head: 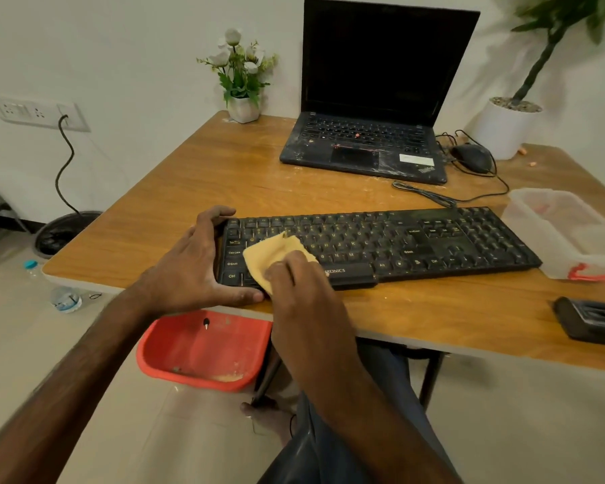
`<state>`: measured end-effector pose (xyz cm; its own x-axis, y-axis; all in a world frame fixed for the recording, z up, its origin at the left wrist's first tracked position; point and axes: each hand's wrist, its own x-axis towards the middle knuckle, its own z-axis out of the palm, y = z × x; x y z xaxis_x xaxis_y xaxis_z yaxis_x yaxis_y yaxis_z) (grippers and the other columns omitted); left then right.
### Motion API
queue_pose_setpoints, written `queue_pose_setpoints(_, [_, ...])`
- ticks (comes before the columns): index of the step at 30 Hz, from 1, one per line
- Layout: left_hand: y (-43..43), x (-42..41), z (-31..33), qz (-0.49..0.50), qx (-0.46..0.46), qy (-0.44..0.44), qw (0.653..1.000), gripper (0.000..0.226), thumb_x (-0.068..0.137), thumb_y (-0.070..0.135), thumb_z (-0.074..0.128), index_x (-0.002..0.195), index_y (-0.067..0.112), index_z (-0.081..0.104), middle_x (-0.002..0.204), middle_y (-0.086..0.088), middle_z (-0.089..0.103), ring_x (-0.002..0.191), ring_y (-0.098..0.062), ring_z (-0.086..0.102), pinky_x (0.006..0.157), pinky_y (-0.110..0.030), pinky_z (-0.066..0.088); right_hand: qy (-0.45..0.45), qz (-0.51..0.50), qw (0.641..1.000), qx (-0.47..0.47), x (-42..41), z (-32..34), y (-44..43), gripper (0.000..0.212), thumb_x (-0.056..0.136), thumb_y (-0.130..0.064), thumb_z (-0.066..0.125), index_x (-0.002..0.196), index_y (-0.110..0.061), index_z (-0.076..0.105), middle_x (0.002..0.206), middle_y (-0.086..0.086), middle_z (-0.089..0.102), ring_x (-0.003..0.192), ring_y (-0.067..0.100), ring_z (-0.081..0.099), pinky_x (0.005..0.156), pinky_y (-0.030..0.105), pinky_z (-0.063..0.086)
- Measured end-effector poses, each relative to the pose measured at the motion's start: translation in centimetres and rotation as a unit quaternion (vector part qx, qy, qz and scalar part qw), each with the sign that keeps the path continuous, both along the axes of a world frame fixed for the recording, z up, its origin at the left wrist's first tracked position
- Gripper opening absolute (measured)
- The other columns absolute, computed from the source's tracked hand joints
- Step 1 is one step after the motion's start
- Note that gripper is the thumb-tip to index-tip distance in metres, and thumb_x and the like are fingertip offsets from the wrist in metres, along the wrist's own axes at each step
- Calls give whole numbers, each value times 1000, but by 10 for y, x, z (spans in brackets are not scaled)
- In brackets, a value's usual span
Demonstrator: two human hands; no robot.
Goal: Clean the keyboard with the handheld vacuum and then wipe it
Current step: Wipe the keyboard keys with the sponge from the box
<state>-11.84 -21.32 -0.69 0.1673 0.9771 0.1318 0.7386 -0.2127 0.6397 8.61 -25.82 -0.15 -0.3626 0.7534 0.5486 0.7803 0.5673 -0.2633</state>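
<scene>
right hand [294, 279] holds cloth [269, 253] on keyboard [416, 242], left hand [196, 260] grips it; crumbs [229, 377] in tub [189, 347].

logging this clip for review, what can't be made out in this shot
Head view only:
Keys beneath the yellow cloth and right hand on the black keyboard: covered, cleanliness unknown.
Keyboard's left end: hidden by the gripping left hand.
Black plastic device on the wooden table: cut off by the right edge; vacuum or not, unclear.
Translucent plastic box: contents blurred.
</scene>
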Motion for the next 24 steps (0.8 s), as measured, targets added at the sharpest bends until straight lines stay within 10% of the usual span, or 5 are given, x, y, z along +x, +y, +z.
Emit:
queue_pose_setpoints(9, [2,0,0,-10,-9,-23,1000,130,41,82,82,143,40,12,145,5,41,135,-10,42,115,-39,39,0,-158,985,-73,94,8,27,33,78,-2,78,109,-6,67,106,9,62,92,23,62,71,34,55])
queue_pose_setpoints(17, [0,2,2,-20,-8,-49,999,124,42,77,85,137,44,12,142,10,41,130,1,47,110,-35,44,-5,14,998,-66,3,14,8,33,73,-2,78,105,-4,68,102,11,64,89,22,61,71,33,57])
queue_pose_setpoints(24, [0,-1,1,-20,-14,-63,998,126,40,78,86,138,44,14,144,8,41,133,-5,45,112,-39,43,-44,-106,989,-98,105,24,33,29,92,-13,61,121,-15,63,117,0,56,106,15,53,89,29,45])
